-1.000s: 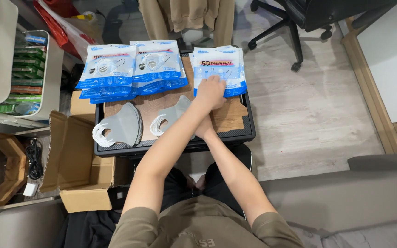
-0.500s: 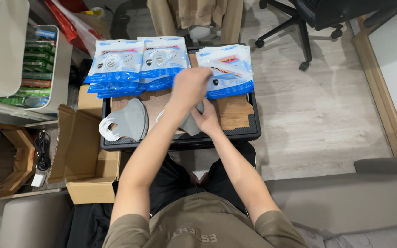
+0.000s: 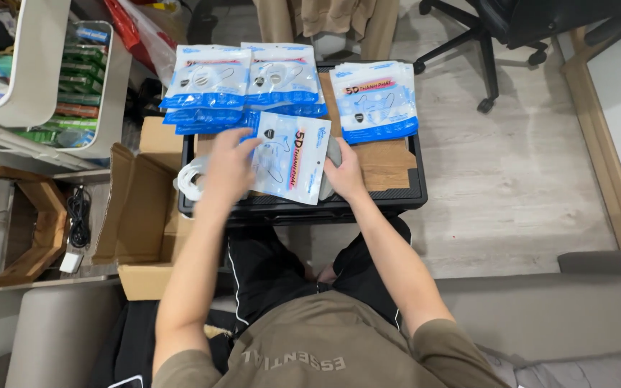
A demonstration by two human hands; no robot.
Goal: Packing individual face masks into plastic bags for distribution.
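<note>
My left hand (image 3: 228,169) grips the left edge of a flat blue-and-white mask packet (image 3: 292,162) held over a black tray table with a wooden top (image 3: 389,167). My right hand (image 3: 344,172) is at the packet's right edge, fingers closed on a grey face mask (image 3: 333,152) that is mostly hidden behind the packet. Another pale grey mask (image 3: 188,179) lies on the tray beside my left hand. Three stacks of the same packets lie at the tray's far side: left (image 3: 206,79), middle (image 3: 282,72) and right (image 3: 375,100).
An open cardboard box (image 3: 138,208) stands left of the tray. Behind it is a white shelf cart (image 3: 106,93) with green boxes. An office chair base (image 3: 494,43) stands on the wooden floor at the far right. A grey sofa (image 3: 540,316) is under me.
My left arm, crossed over to the right stack before, has come back left with one packet. The packet now covers the grey mask under my right hand.
</note>
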